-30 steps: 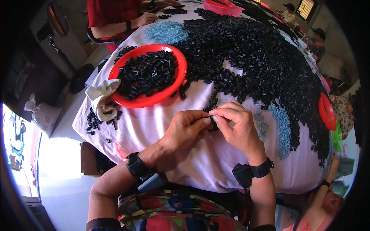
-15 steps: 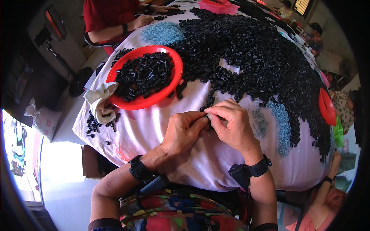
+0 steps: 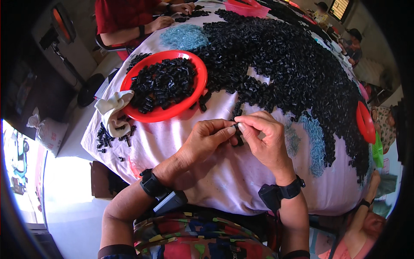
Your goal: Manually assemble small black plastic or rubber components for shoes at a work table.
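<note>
My left hand (image 3: 210, 140) and my right hand (image 3: 265, 137) meet fingertip to fingertip above the pink cloth. Each is closed in a pinch. Between them is a small black plastic piece (image 3: 236, 124), mostly hidden by the thumbs and fingers. Just beyond my fingers, a few similar pieces trail toward a wide heap of small black plastic parts (image 3: 284, 56). At the left stands a round red basin (image 3: 161, 115) with many black parts in it. Right of my right hand lie small clear-bluish pieces (image 3: 314, 144) in a strip, with a thinner patch (image 3: 292, 140) beside it.
A crumpled white cloth (image 3: 113, 110) overlaps the basin's left rim, near scattered black bits (image 3: 103, 139). Another bluish pile (image 3: 184, 36) lies beyond the basin. A co-worker in red (image 3: 125, 21) sits at the far left. A red dish (image 3: 365, 121) stands at the right edge.
Both hands have shifted slightly right, still pinched together. My right fingers have tilted and the left thumb now points more toward them. The far-left co-worker's hand has moved slightly.
</note>
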